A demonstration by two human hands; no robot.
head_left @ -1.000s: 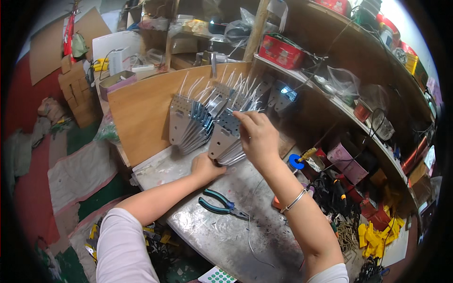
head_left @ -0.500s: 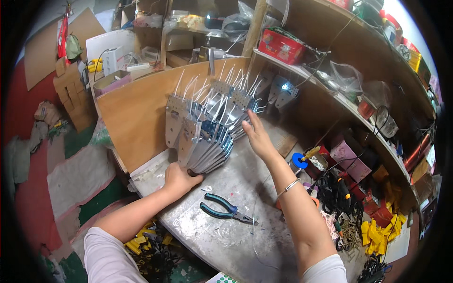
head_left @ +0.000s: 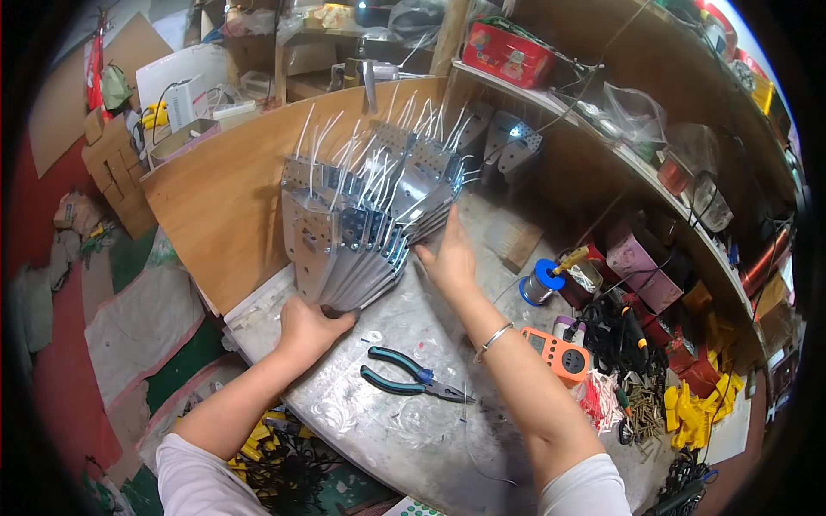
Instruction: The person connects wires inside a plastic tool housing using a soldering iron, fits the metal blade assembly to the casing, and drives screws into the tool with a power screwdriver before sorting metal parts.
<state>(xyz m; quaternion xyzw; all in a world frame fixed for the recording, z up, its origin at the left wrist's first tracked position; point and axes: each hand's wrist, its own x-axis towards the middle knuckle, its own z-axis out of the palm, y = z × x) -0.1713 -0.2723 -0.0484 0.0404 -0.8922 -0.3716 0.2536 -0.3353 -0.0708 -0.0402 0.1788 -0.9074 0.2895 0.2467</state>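
Note:
Two stacks of perforated silver metal plates with white wires stand on the worktable (head_left: pixel 344 421) against a wooden board. The front stack (head_left: pixel 331 258) is fanned, its narrow ends toward me. My left hand (head_left: pixel 308 334) is closed round its lower end, thumb along the near edge; the fingertips are hidden. My right hand (head_left: pixel 449 260) rests beside the rear stack (head_left: pixel 422 176), fingers stretched upward along its right side and thumb apart. It appears to touch the plates. Pliers (head_left: pixel 411 376) with black and teal handles lie on the table between my forearms, jaws partly apart.
Right of my right forearm are a blue solder spool (head_left: pixel 542 282), an orange meter (head_left: pixel 559 353), screws (head_left: pixel 647 413) and yellow plastic parts (head_left: pixel 693 413). A wooden block (head_left: pixel 514 245) lies behind. More metal plates (head_left: pixel 512 142) lean at the back. A shelf holds a red box (head_left: pixel 506 56).
My right hand has come down and closer against the rear stack's side. The left hand keeps its hold on the front stack. The view has shifted, uncovering the orange meter.

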